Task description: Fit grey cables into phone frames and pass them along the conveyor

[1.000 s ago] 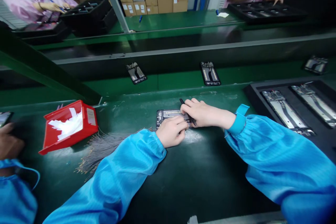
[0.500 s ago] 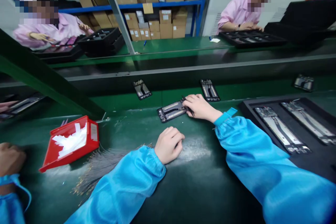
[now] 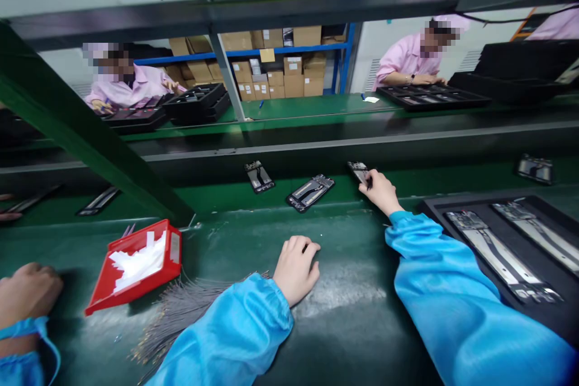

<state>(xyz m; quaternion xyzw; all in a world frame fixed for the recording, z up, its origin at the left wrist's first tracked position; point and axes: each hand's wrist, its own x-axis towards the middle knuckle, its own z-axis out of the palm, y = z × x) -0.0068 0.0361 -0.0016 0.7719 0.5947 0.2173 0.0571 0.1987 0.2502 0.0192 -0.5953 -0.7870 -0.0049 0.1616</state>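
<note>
Fingers (image 3: 296, 247) of the left hand (image 3: 296, 271) are slightly spread and lightly curled on the green bench (image 3: 348, 235), with nothing visible in their grasp. Beyond them, a coverless smartphone assembly (image 3: 311, 193) lies with its long axis slanting from near left to far right. Farther right, a second smartphone assembly (image 3: 357, 169) rests at the right fingertips, extending away and leftward from them; the right hand (image 3: 380, 192) is the nearer. Its visible end shows a circuit board, grey plate and dark frame; the near end is covered. Right fingers are drawn together there, beside a small dark item; whether they pinch the assembly cannot be told.
</note>
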